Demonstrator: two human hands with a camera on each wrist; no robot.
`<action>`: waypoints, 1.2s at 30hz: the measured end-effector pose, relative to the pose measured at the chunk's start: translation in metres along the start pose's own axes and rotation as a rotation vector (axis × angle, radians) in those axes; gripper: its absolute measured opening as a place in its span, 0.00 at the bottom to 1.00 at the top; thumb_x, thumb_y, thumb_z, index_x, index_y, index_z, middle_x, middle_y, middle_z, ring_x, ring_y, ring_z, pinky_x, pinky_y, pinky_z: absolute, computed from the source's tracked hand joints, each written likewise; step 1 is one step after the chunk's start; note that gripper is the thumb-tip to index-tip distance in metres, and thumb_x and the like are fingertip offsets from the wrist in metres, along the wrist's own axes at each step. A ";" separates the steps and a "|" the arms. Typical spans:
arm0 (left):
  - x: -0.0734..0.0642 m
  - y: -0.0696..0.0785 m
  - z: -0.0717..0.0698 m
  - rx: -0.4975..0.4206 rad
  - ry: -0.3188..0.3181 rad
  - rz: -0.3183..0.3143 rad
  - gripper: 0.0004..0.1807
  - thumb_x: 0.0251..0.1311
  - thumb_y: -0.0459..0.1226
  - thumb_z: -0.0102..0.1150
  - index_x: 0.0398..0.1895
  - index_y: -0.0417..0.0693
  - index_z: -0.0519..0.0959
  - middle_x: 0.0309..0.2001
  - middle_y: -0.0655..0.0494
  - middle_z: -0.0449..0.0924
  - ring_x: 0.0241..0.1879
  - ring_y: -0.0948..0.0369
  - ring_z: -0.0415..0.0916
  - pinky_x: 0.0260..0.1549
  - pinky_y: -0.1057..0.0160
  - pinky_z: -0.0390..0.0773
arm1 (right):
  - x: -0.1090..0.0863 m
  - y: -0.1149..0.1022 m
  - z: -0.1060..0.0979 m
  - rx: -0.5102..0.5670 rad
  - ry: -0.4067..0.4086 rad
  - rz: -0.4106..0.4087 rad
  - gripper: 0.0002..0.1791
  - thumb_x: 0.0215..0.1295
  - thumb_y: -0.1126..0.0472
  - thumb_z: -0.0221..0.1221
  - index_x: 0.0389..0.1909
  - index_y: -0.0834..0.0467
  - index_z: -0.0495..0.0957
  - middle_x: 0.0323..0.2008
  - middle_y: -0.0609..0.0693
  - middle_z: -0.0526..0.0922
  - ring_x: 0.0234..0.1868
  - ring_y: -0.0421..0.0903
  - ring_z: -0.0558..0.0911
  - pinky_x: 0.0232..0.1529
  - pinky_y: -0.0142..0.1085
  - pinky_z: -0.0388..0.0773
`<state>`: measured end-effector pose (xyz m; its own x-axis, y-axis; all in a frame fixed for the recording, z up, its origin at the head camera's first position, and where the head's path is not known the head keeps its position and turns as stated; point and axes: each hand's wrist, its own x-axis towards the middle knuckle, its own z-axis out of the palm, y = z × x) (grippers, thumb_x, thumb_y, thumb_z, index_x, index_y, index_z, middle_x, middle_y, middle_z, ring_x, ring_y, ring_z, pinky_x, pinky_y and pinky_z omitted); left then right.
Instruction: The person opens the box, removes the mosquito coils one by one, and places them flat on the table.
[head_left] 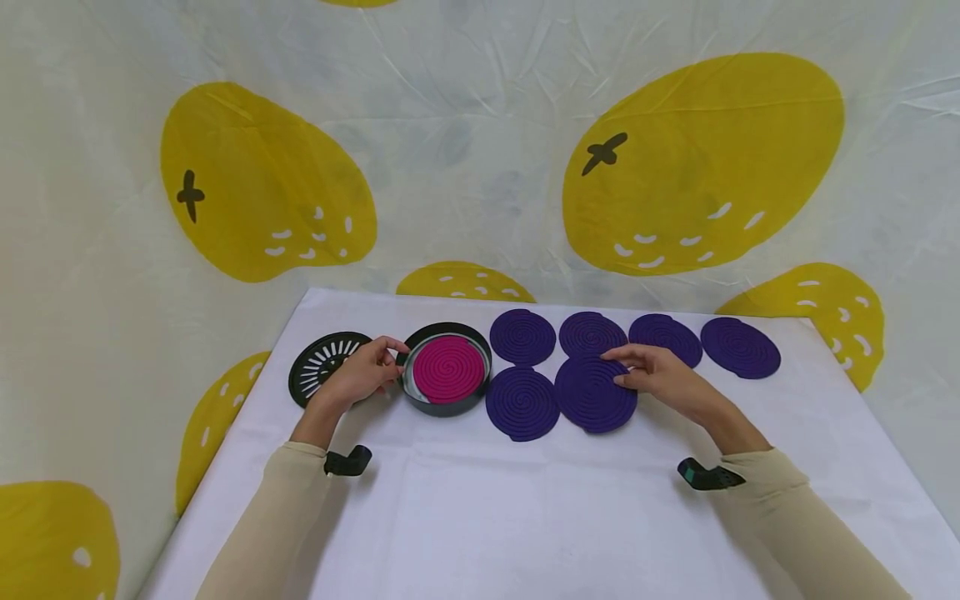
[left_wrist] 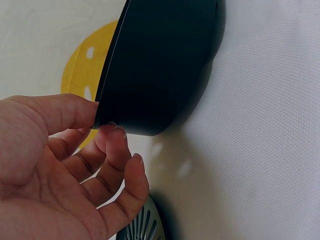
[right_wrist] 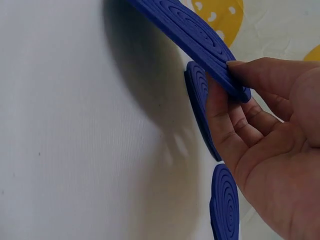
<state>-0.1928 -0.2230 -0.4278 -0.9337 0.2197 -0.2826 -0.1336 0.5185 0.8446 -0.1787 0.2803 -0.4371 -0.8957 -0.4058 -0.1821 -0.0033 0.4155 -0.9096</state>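
Observation:
My left hand (head_left: 363,372) pinches the near side of a round black tin (head_left: 447,410) between thumb and fingertips. In the left wrist view the tin's dark wall (left_wrist: 160,65) rises above the white cloth. Inside it lies a pink spiral coaster (head_left: 448,370). My right hand (head_left: 660,379) grips a purple spiral coaster (head_left: 592,396) by its right edge, thumb on top and fingers beneath. The right wrist view shows this held coaster (right_wrist: 187,35) tilted and lifted, with its shadow below. Left of it, another purple coaster (head_left: 522,403) lies flat.
Along the back lie several purple coasters, among them one behind the tin's right side (head_left: 522,337) and one at the far right (head_left: 741,347). A slotted black lid (head_left: 307,371) rests left of the tin. White cloth (head_left: 487,517) covers the table; a lemon-print curtain (head_left: 465,167) hangs behind.

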 end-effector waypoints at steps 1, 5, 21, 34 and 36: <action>0.000 0.000 0.000 -0.001 0.000 -0.002 0.19 0.67 0.29 0.58 0.61 0.41 0.73 0.33 0.51 0.70 0.31 0.48 0.75 0.29 0.54 0.78 | -0.001 0.000 -0.001 -0.009 0.005 0.001 0.24 0.70 0.63 0.63 0.65 0.60 0.75 0.64 0.62 0.75 0.51 0.43 0.80 0.47 0.32 0.79; 0.000 0.000 0.000 -0.001 0.000 -0.004 0.19 0.68 0.29 0.58 0.61 0.41 0.73 0.33 0.51 0.70 0.31 0.48 0.75 0.28 0.55 0.78 | -0.004 0.002 -0.004 -0.027 0.029 0.005 0.24 0.70 0.62 0.63 0.65 0.61 0.74 0.65 0.64 0.74 0.48 0.42 0.82 0.46 0.31 0.80; -0.001 0.005 0.000 0.002 -0.002 0.008 0.21 0.68 0.27 0.57 0.63 0.36 0.72 0.32 0.49 0.70 0.28 0.52 0.72 0.27 0.56 0.74 | -0.004 0.007 -0.009 -0.031 0.005 0.038 0.27 0.68 0.64 0.64 0.68 0.62 0.73 0.66 0.66 0.71 0.52 0.49 0.81 0.45 0.32 0.80; 0.000 0.000 0.001 0.012 0.011 0.001 0.19 0.67 0.28 0.58 0.61 0.42 0.74 0.31 0.51 0.71 0.30 0.51 0.73 0.28 0.56 0.76 | -0.003 0.015 -0.011 -0.097 -0.024 0.065 0.27 0.66 0.66 0.64 0.66 0.63 0.74 0.62 0.66 0.74 0.50 0.52 0.79 0.45 0.31 0.79; 0.000 -0.001 0.001 0.010 0.010 0.004 0.19 0.67 0.28 0.58 0.61 0.42 0.74 0.31 0.51 0.71 0.30 0.51 0.74 0.28 0.56 0.76 | -0.003 0.015 -0.010 -0.121 -0.024 0.057 0.27 0.66 0.65 0.65 0.66 0.64 0.74 0.62 0.66 0.75 0.49 0.51 0.78 0.44 0.31 0.79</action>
<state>-0.1925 -0.2224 -0.4291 -0.9377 0.2132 -0.2744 -0.1265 0.5260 0.8410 -0.1807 0.2958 -0.4462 -0.8851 -0.3972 -0.2423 -0.0077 0.5333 -0.8459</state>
